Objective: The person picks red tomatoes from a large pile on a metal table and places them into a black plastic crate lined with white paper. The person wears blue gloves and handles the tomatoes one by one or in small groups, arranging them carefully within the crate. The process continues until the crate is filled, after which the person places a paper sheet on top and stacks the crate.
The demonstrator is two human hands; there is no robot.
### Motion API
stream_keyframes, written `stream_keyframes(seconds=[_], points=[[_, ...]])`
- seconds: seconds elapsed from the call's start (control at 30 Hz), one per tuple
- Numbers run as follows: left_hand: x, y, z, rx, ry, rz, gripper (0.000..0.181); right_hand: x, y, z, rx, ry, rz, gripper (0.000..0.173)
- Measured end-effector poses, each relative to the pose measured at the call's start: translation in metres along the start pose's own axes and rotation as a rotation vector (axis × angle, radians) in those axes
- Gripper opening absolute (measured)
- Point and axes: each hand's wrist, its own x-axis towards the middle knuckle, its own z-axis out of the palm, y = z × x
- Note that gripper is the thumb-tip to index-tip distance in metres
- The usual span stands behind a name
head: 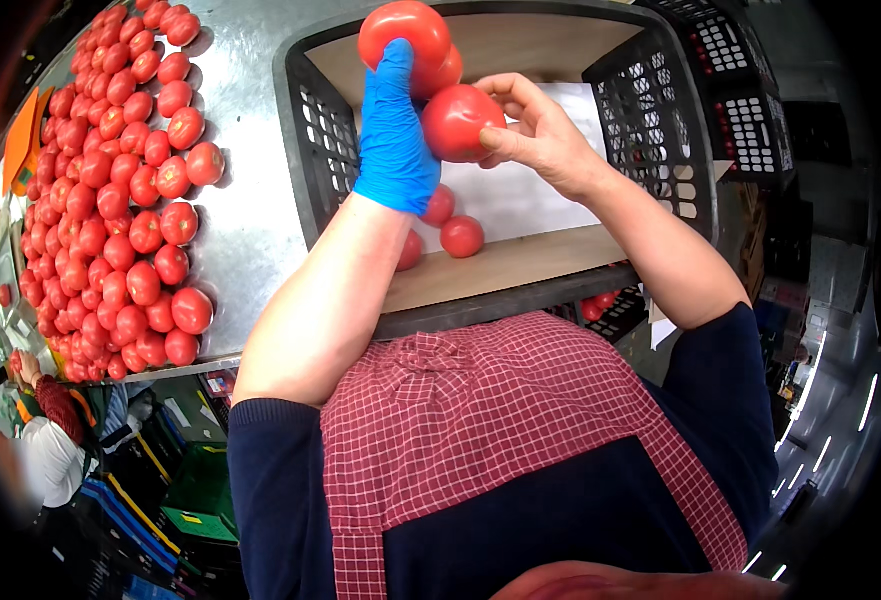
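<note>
My left hand (pixel 399 139), in a blue glove, holds tomatoes (pixel 404 34) above a black plastic crate, its thumb lying on the upper one. Bare, my right hand (pixel 534 135) has its fingers around the right side of another tomato (pixel 463 124), which touches the glove. Beneath the hands is the black crate (pixel 699 150), lined with brown cardboard and a white sheet. Several tomatoes (pixel 461 236) lie in its near left part, partly behind my left forearm. A large pile of tomatoes (pixel 122 202) covers the left side of the metal table (pixel 253 180).
More black crates (pixel 744 135) holding tomatoes stand at the upper right. A green crate (pixel 200 487) is below the table at the lower left. At the far left, a co-worker's hand (pixel 29 367) is by the table's end. Orange sheets (pixel 22 139) stand behind the pile.
</note>
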Motion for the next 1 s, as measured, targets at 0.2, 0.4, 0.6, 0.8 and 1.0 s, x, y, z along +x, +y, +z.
stream_keyframes(seconds=[0.2,0.4,0.6,0.8,1.0], points=[[-0.002,-0.007,0.004,0.053,-0.063,-0.028,0.070,-0.006,-0.005,-0.003,0.080,-0.026,-0.006,0.060],[0.000,-0.005,0.002,-0.024,-0.013,0.003,0.070,-0.046,-0.043,-0.048,0.021,0.261,-0.578,0.056],[-0.011,0.005,0.016,-0.077,0.054,-0.047,0.068,-0.204,-0.013,-0.116,0.025,0.991,-0.884,0.049],[-0.013,0.001,0.019,-0.070,0.045,-0.104,0.065,-0.323,0.110,-0.133,-0.367,1.517,-0.201,0.038],[-0.008,0.008,0.003,-0.057,0.037,-0.090,0.069,-0.204,0.003,-0.106,-0.606,1.044,-0.568,0.036]])
